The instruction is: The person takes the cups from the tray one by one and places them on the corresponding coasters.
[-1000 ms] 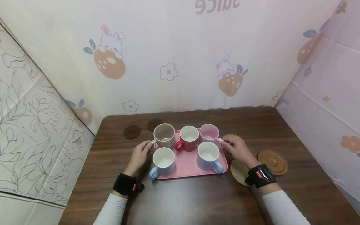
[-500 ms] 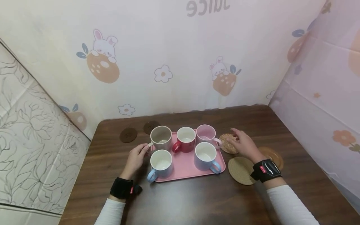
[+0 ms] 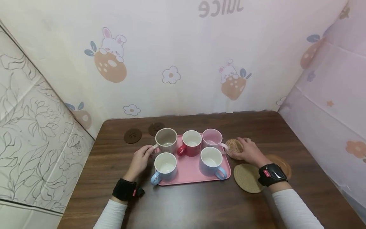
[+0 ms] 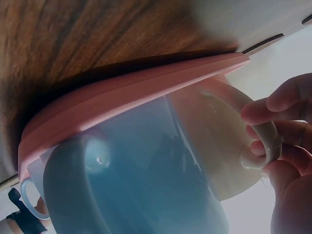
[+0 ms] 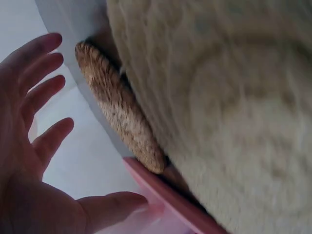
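your left hand (image 3: 142, 159) is at the left edge of the pink tray (image 3: 191, 171), fingers curled round the handle of the beige mug (image 3: 166, 141) that stands at the tray's far left corner. the left wrist view shows the fingers (image 4: 278, 105) pinching that handle (image 4: 261, 141), with the light blue mug (image 3: 165, 165) just beside it at the near left corner. keep the grip firm on the handle and lift straight up so the beige mug does not knock the light blue one or the red mug (image 3: 191, 143) next to it.

your right hand (image 3: 249, 151) lies over the small woven coaster (image 3: 233, 147), just off the tray's right edge near the pink mug (image 3: 212, 139). the right wrist view shows the fingers (image 5: 41, 73) spread and relaxed, hovering close to the coaster (image 5: 119, 109), gripping nothing; whether the palm touches it i cannot tell. to take the coaster well, bring the fingertips down on its rim and slide it away from the tray before raising it, since it sits tight against the tray's edge.

a larger woven coaster (image 3: 247, 178) lies nearer you, and two dark round coasters (image 3: 132, 135) rest near the tabletop's far left corner.
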### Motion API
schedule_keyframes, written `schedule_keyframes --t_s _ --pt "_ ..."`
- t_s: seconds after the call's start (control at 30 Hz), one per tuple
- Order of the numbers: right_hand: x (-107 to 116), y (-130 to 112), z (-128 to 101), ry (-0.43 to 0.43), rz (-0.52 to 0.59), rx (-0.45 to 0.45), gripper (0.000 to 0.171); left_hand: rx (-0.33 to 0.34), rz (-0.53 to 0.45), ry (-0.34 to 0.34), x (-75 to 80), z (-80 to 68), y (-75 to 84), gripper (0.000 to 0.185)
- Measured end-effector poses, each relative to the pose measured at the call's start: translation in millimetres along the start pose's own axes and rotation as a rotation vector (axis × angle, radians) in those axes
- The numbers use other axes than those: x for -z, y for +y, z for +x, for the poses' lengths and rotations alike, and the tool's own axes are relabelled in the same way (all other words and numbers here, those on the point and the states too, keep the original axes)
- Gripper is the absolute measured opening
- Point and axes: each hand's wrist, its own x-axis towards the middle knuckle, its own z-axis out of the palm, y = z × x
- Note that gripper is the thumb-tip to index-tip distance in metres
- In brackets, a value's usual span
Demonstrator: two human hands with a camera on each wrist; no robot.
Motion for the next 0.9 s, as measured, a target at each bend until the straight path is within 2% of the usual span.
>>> schedule_keyframes --t_s 0.13,0.27,0.53,0.9 --pt "-6.4 8.3 3.3 -0.043 -0.006 -0.024 0.107 0.008 0.006 -0.003 -0.3 -1.1 -0.9 0.026" --pt "-9.1 11.5 6.7 -0.048 -0.023 -0.022 0.109 0.007 0.008 -0.002 -0.1 -0.5 -0.6 0.026" --pt "-8.9 9.1 9.0 -0.035 -0.102 -0.001 0.098 -0.044 -0.023 0.023 1.6 0.7 2.0 0.022" --pt "-6.2 2.4 10.6 -0.058 -0.171 0.002 0.096 -0.041 -0.031 0.037 1.4 -0.8 0.9 0.023"
